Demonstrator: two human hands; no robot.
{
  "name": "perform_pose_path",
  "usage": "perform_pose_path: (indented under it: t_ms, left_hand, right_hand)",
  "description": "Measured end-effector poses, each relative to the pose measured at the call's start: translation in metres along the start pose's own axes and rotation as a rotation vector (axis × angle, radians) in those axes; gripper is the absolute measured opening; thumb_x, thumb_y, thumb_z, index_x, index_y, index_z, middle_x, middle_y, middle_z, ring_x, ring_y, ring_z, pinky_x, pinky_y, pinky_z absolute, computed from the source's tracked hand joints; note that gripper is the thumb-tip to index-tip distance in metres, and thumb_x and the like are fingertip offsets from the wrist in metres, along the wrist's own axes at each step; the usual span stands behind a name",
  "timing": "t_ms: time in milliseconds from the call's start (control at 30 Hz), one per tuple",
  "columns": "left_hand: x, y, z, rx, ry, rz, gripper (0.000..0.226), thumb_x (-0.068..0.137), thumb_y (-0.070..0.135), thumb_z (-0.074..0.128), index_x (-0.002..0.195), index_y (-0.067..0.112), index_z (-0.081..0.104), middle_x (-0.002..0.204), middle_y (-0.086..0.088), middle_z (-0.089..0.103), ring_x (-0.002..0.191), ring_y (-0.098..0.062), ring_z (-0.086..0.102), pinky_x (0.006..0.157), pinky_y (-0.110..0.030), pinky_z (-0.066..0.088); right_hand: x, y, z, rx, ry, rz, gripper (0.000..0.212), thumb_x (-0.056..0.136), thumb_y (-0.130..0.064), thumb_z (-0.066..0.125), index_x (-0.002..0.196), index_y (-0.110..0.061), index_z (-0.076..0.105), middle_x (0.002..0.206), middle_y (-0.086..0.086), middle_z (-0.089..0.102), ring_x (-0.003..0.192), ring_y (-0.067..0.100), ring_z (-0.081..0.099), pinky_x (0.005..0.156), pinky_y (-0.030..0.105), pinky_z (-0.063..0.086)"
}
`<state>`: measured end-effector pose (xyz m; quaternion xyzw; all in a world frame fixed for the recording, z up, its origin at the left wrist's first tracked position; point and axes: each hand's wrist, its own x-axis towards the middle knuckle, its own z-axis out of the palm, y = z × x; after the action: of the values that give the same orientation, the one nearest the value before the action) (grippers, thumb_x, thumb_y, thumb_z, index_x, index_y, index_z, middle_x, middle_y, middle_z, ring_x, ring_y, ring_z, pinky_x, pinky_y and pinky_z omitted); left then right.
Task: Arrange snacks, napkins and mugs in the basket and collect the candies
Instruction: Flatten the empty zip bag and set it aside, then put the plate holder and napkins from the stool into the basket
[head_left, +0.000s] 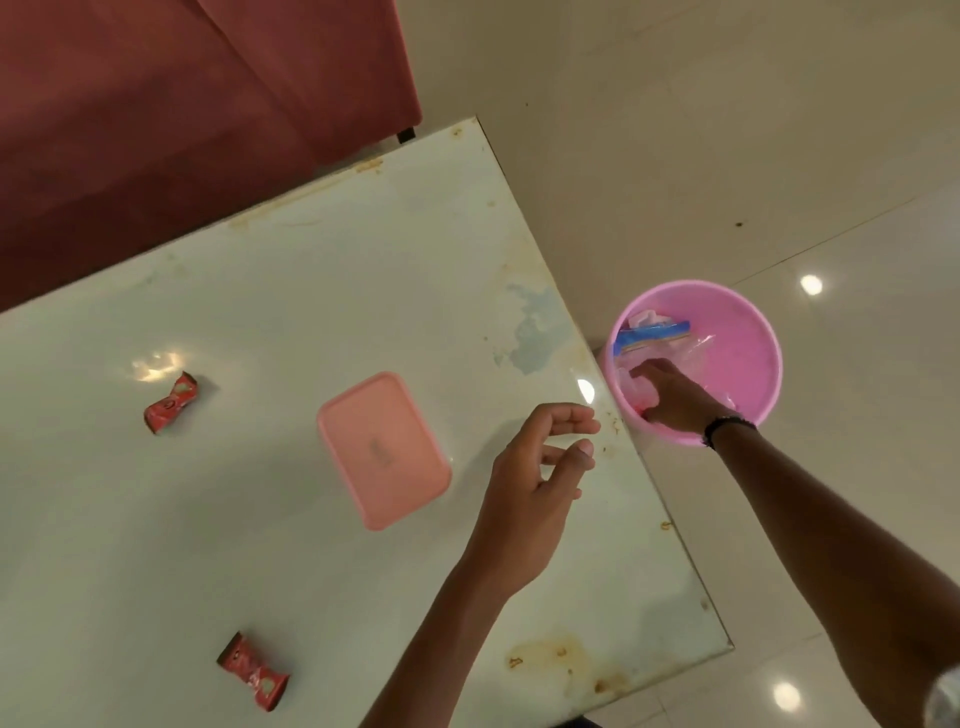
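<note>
A round pink basket (753, 332) stands on the floor just off the table's right edge. Inside it lie a clear bag with a blue strip (655, 332) and pale pink items. My right hand (675, 397) reaches down into the basket, its fingers curled around a pale pink item (636, 387); the grip is partly hidden. My left hand (540, 467) hovers over the table near its right edge, fingers apart, holding nothing. Two red-wrapped candies lie on the table, one (171, 402) at the left and one (253, 670) near the front. A pink rectangular lid (383, 449) lies flat mid-table.
The pale glass-topped table (311, 291) has stained edges and a corner at the right front. A dark red sofa (156, 114) stands behind it. Glossy light floor tiles (779, 156) surround the basket.
</note>
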<state>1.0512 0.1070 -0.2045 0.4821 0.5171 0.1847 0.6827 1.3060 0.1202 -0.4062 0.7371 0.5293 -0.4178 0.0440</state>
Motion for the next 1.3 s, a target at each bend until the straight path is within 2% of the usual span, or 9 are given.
perform_pose_path:
  t_ms: [100,233,333,400,467,700,800,1067,1300]
  left_hand:
    - [-0.016,0.01,-0.005,0.002,0.006,-0.017,0.02,0.094,0.018,0.05,0.108,0.031,0.057,0.112,0.017,0.063,0.096,-0.014,0.062,0.07,-0.02,0.053]
    - [-0.045,0.032,-0.018,-0.002,0.041,-0.033,0.02,0.094,0.017,0.049,0.109,0.029,0.056,0.11,0.016,0.065,0.092,-0.012,0.063,0.073,-0.024,0.053]
    - [-0.075,0.051,-0.035,-0.029,0.122,-0.035,0.019,0.094,0.014,0.048,0.106,0.026,0.057,0.106,0.012,0.067,0.088,-0.011,0.065,0.072,-0.024,0.052]
    - [-0.098,0.06,-0.052,-0.041,0.18,-0.032,0.019,0.094,0.011,0.047,0.105,0.023,0.057,0.103,0.008,0.068,0.086,-0.012,0.065,0.07,-0.024,0.051]
    - [-0.124,0.067,-0.074,-0.057,0.234,-0.017,0.018,0.094,0.011,0.046,0.105,0.021,0.057,0.1,0.006,0.07,0.083,-0.012,0.065,0.068,-0.024,0.051]
    - [-0.213,0.061,-0.18,-0.178,0.494,0.007,0.018,0.088,0.021,0.048,0.103,0.018,0.058,0.093,0.002,0.072,0.081,-0.015,0.067,0.067,-0.025,0.051]
    - [-0.25,0.042,-0.23,-0.22,0.574,0.0,0.018,0.094,0.008,0.046,0.103,0.018,0.058,0.093,0.001,0.073,0.081,-0.018,0.067,0.067,-0.025,0.051]
    - [-0.365,-0.02,-0.381,-0.257,0.649,0.0,0.015,0.096,0.013,0.046,0.102,0.022,0.057,0.092,0.005,0.072,0.078,-0.011,0.066,0.065,-0.019,0.051]
    - [-0.432,-0.063,-0.5,-0.244,0.805,-0.05,0.017,0.094,0.008,0.048,0.099,0.021,0.058,0.087,0.004,0.072,0.073,-0.012,0.065,0.063,-0.025,0.049]
  right_hand:
    - [-0.031,-0.02,-0.031,-0.036,0.021,-0.02,0.074,0.073,-0.014,0.076,0.138,-0.017,0.04,0.153,0.008,0.023,0.125,0.036,0.045,0.104,0.052,0.038]
    - [-0.092,-0.058,-0.065,0.094,0.261,-0.036,0.048,0.081,-0.01,0.069,0.126,-0.008,0.052,0.139,0.015,0.046,0.119,0.033,0.052,0.1,0.045,0.042]
    - [-0.152,-0.11,-0.077,0.267,0.51,-0.124,0.023,0.088,0.0,0.058,0.111,-0.005,0.061,0.12,0.014,0.062,0.09,0.023,0.063,0.082,0.028,0.049]
    - [-0.188,-0.152,-0.076,0.348,0.543,-0.196,0.019,0.089,0.002,0.056,0.104,-0.007,0.064,0.109,0.012,0.067,0.082,0.019,0.062,0.074,0.013,0.046]
    - [-0.216,-0.197,-0.069,0.413,0.494,-0.278,0.024,0.088,0.005,0.056,0.1,-0.015,0.063,0.101,0.008,0.069,0.079,0.014,0.067,0.071,0.005,0.046]
    - [-0.28,-0.361,-0.02,0.483,0.247,-0.465,0.026,0.09,0.0,0.054,0.1,-0.023,0.062,0.103,-0.009,0.067,0.083,0.003,0.067,0.074,0.008,0.048]
    - [-0.295,-0.423,0.01,0.478,0.189,-0.531,0.026,0.091,0.003,0.053,0.101,-0.02,0.063,0.103,-0.008,0.067,0.086,0.003,0.067,0.074,0.006,0.046]
    - [-0.329,-0.568,0.121,0.51,0.118,-0.532,0.023,0.092,0.002,0.051,0.099,-0.015,0.064,0.105,-0.008,0.068,0.084,0.001,0.067,0.068,0.005,0.046]
    - [-0.335,-0.681,0.194,0.577,0.026,-0.57,0.021,0.093,0.001,0.049,0.101,-0.012,0.063,0.104,-0.003,0.068,0.081,0.004,0.068,0.068,0.007,0.047]
